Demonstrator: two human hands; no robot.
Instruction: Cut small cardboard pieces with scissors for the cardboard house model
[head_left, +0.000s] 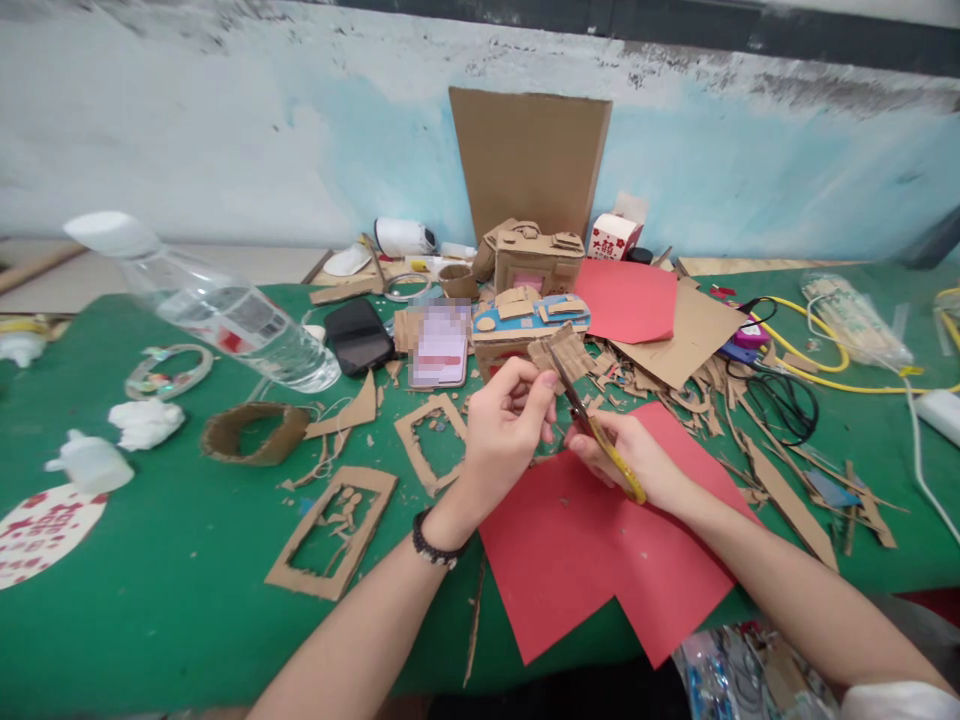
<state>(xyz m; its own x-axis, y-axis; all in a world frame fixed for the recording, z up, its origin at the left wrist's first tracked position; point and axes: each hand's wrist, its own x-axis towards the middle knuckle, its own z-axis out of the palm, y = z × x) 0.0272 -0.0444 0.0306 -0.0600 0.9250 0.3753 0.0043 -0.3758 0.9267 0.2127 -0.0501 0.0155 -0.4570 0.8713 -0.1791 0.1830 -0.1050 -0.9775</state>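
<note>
My right hand (630, 450) grips a pair of scissors (604, 440) with yellow handles, its dark blades pointing up and away from me. My left hand (510, 415) is closed, with thumb and fingertips pinched at the lower edge of a small corrugated cardboard piece (566, 358). The blades cross in front of that piece; whether they cut into it I cannot tell. Under both hands lies red paper (570, 560) on the green table cover (217, 630). Cut cardboard frames (379, 535) rest to the left of my left hand.
A cardboard camera model (540, 262) stands at the back, before an upright cardboard sheet (531, 150). A phone (439, 350), a black case (358, 337) and a tilted-looking water bottle (225, 310) are left of centre. Cardboard scraps (697, 395) and a yellow cable (817, 368) lie to the right.
</note>
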